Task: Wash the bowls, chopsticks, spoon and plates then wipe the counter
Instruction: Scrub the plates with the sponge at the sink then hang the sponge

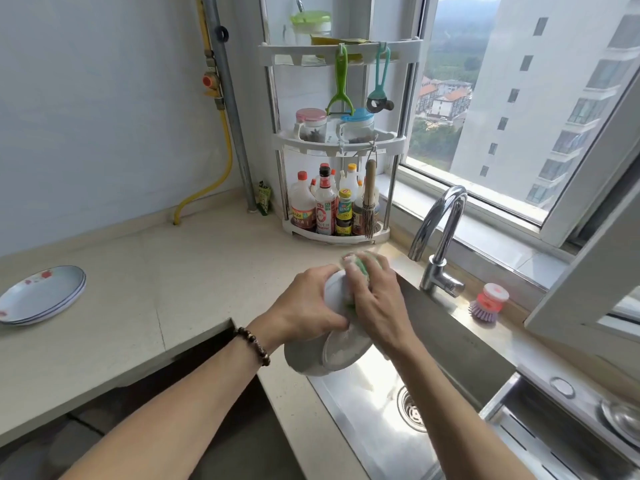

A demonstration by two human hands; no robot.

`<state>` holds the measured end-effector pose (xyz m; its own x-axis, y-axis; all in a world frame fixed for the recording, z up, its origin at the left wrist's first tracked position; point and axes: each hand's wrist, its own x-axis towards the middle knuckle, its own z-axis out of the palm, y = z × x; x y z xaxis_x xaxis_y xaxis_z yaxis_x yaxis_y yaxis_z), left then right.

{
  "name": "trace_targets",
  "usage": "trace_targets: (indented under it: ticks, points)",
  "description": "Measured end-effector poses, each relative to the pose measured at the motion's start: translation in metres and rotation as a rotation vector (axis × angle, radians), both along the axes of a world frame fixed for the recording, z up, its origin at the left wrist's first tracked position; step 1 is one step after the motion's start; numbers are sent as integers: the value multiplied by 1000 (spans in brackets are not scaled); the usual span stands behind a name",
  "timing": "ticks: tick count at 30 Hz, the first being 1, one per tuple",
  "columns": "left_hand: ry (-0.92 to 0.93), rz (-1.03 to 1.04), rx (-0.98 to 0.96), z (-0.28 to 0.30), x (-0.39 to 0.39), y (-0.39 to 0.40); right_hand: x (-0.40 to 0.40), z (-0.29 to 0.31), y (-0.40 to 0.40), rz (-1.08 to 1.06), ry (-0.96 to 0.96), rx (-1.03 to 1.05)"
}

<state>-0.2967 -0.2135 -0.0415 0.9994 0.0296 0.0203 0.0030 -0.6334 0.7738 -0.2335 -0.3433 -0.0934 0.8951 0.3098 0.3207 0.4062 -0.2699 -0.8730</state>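
I've got 2 white bowls (pixel 329 344) stacked and tipped on their sides over the sink (pixel 388 441), just past the desk's (pixel 166 292) front-right edge. My left hand (pixel 308 311) grips the outer rim, fingers curled over the top and thumb underneath. My right hand (pixel 375 299) clutches a green sponge (pixel 362 268) and presses it against the upper bowl.

These feel like ceramic to judge by the look: stiff, fairly heavy for their size, and breakable if they drop onto the steel. There's what looks like suds on the inner face, so I'd call them slippery. Best hold is the rim, thumb on one side and fingers on the other, with the foot ring as a second purchase.

Plates (pixel 41 294) with red flower prints sit stacked near the desk's left edge, well apart from me. No chopsticks or spoon in sight.

Writing? The sauce bottles (pixel 325 206) on the corner rack (pixel 337 143) carry red and yellow labels, but the print is too small to read. The dish brush (pixel 488 303) by the tap (pixel 440 237) shows none.
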Motion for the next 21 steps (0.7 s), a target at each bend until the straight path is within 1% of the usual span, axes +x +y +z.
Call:
trace_targets:
  ticks: [1,2,3,6,7,9,10,11,12,15,16,17,19,20,21]
  points:
    - [-16,27,-38,-4,-1,-1,-6,-5,4,27,-42,-38]
    - [-33,39,-56,-6,-3,-1,-8,-9,7,42,-45,-27]
    - [-48,44,-51,-7,-5,-2,-8,-8,8,48,-7,23]
    - [-93,77,-28,-5,-9,-6,8,1,2,4,263,245]
    - [-103,104,-28,-5,-8,-5,10,3,4,11,285,259]
    - [-108,138,-10,-3,-7,-4,0,2,13,41,165,184]
    - [-111,134,10,-1,-6,-3,-6,1,17,60,87,134]
    - [-116,122,35,-1,-6,-2,-11,-1,19,72,50,119]
    - [-120,109,59,-1,-8,-2,-10,-3,17,75,71,151]
    - [-139,89,78,0,-14,-8,6,0,6,39,289,311]
    - [-143,94,75,1,-14,-8,8,1,6,39,299,324]
    - [-140,109,70,2,-14,-8,4,2,10,38,252,305]
    - [-135,133,69,4,-10,-6,-7,1,20,51,84,221]
    - [-133,128,79,4,-9,-5,-10,-1,22,57,33,206]
    - [-134,118,86,6,-10,-4,-10,0,20,61,38,210]
